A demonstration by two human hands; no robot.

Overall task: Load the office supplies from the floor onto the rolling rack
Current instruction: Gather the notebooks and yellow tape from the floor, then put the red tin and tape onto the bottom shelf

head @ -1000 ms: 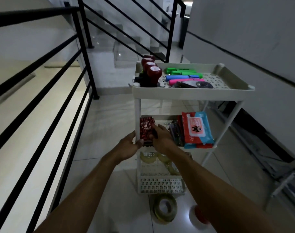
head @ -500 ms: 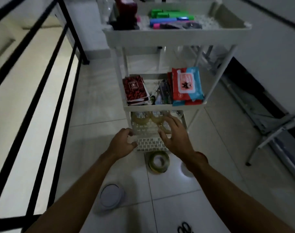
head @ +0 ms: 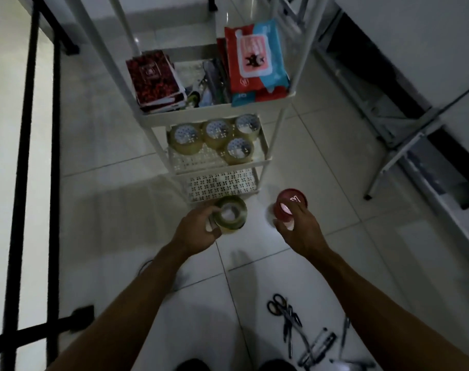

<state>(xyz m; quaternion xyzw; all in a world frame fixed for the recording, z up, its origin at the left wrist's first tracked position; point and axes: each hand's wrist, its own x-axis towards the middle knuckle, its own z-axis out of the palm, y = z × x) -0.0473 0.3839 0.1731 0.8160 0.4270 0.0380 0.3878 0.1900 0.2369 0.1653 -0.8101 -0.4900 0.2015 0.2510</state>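
The white rolling rack stands ahead on the tiled floor. Its middle shelf holds red notebooks and wipe packs; a lower shelf holds several clear tape rolls. In front of the rack, my left hand grips a yellowish tape roll at floor level. My right hand grips a red tape roll beside it. Scissors and several pens lie on the floor near my feet.
A black stair railing runs along the left. A metal-framed stand sits against the right wall. The lowest rack shelf shows bare perforated plastic.
My view has tilted down and my hands have dropped from the rack's shelves to the floor. Each hand has closed on a tape roll.
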